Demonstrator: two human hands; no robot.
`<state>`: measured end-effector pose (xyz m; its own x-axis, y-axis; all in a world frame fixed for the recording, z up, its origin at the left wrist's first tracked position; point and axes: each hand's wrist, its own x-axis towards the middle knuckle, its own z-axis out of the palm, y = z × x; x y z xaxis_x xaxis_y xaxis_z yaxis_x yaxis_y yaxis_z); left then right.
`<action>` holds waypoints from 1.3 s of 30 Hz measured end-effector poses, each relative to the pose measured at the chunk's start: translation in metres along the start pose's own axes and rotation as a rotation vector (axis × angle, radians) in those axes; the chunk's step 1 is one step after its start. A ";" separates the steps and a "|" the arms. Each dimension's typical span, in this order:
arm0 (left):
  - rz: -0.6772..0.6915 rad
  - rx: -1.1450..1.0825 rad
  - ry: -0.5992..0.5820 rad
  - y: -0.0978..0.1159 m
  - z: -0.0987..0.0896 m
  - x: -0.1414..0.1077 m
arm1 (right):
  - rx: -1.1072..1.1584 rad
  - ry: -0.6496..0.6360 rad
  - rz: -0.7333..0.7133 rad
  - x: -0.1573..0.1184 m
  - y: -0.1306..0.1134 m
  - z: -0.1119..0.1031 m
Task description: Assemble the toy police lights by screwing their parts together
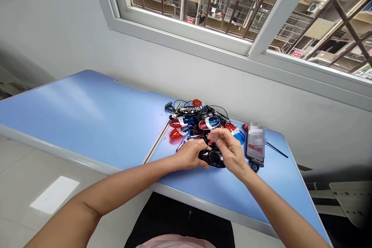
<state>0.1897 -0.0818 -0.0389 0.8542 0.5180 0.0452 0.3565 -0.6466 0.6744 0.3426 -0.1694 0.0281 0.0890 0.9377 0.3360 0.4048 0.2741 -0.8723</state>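
My left hand (190,154) curls around the left end of a glossy black oval casing (214,159) with a round speaker-like grille. Just above that casing, the thumb and fingers of my right hand (231,151) are pinched together. A small, partly see-through piece shows at those fingertips, too small to name. Right behind both hands lies a heap of oval light units, among them a red-and-blue one (209,123) with a silvery middle and another red one (178,133) at the left. Small blue cylinders, perhaps batteries, lie among them, one (180,146) near my left hand.
A phone (251,145) on a stand is at the right, with a thin black stick (277,150) beside it. Black cables (222,107) loop over the heap. Two blue tabletops (81,104) meet at a seam. Behind them rise a wall and a barred window.
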 end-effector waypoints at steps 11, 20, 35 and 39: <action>0.048 -0.010 0.006 -0.003 0.003 0.002 | -0.260 0.057 -0.157 0.000 0.004 0.005; 0.000 0.013 0.020 -0.003 0.003 0.001 | -0.175 -0.235 -0.121 0.016 -0.010 -0.021; 0.032 -0.011 0.006 -0.005 0.002 0.001 | 0.001 0.045 0.043 0.005 0.002 -0.006; 0.001 -0.004 -0.004 -0.002 0.000 0.000 | 0.056 0.052 0.084 0.008 -0.002 -0.008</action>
<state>0.1889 -0.0804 -0.0399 0.8563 0.5147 0.0428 0.3541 -0.6453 0.6770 0.3494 -0.1638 0.0353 0.1683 0.9457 0.2781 0.3428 0.2083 -0.9160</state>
